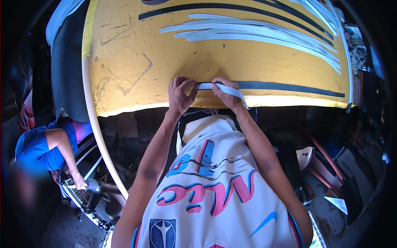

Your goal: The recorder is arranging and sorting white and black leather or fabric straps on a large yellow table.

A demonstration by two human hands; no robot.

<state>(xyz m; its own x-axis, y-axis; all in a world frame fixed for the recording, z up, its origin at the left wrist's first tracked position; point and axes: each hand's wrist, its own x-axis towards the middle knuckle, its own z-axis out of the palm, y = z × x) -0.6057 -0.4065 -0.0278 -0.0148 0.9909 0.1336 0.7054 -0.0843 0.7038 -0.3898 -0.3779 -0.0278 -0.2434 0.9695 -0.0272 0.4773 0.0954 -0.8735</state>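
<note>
In the head view, both hands work at the near edge of a yellow tabletop [165,68]. The left hand [180,97] has its grip pinched on the left end of a white strip [234,91]; whether it also catches the dark strip [289,87] underneath, I cannot tell. Just to its right, the right hand [225,94] has its grip closed around the same white strip between thumb and fingers. The white strip lies flat over the dark strip between the hands, then bends out past the right hand, its loose end curling toward the near edge. The dark strip runs on to the right along that edge.

Farther back lie a bundle of white strips [248,31] and some longer black strips [231,7]. A pale pipe [90,97] borders the tabletop's left side. Beyond it, at lower left, a person in blue [45,142] reaches one arm down toward some metal parts [78,197].
</note>
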